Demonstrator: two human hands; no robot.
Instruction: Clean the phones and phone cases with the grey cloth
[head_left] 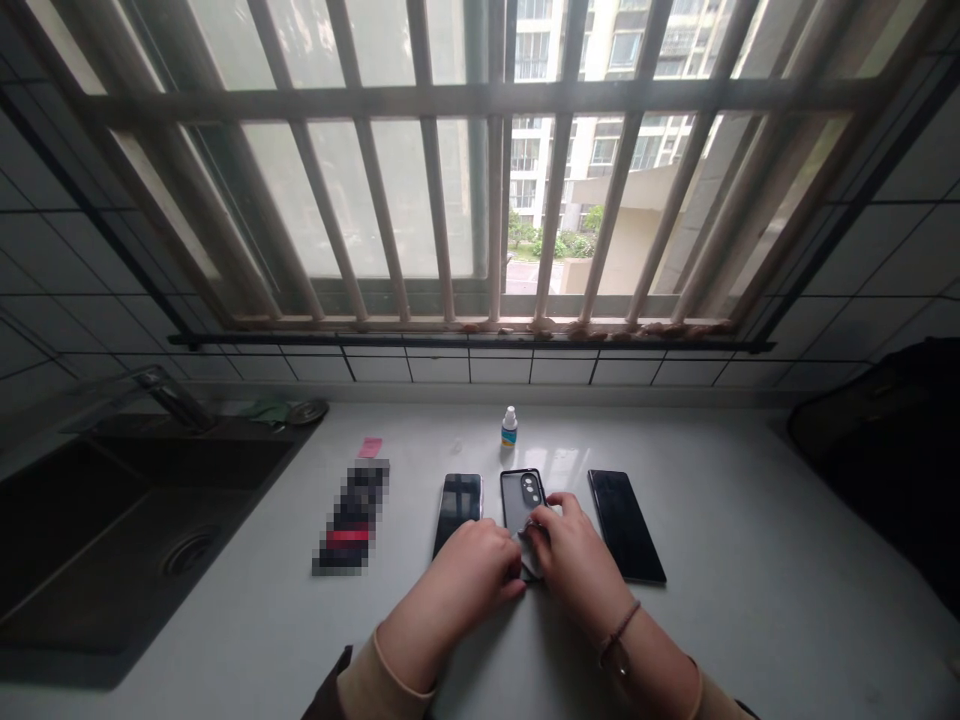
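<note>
A dark phone case (521, 497) with a camera cut-out lies face down on the white countertop (750, 560). My left hand (472, 570) is curled, its fingertips pressing on the case's lower left edge. My right hand (574, 555) is closed in a pinch on the case's lower right part; what the fingers pinch is hidden. A dark phone (457, 510) lies just left of the case. Another dark phone (626, 525) lies to its right.
A small white dropper bottle (509, 426) stands behind the case. A blurred flat packet (352, 515) and a pink slip (370, 447) lie to the left. A dark sink (112, 540) with a tap fills the left side. A black bag (892, 450) sits at the right.
</note>
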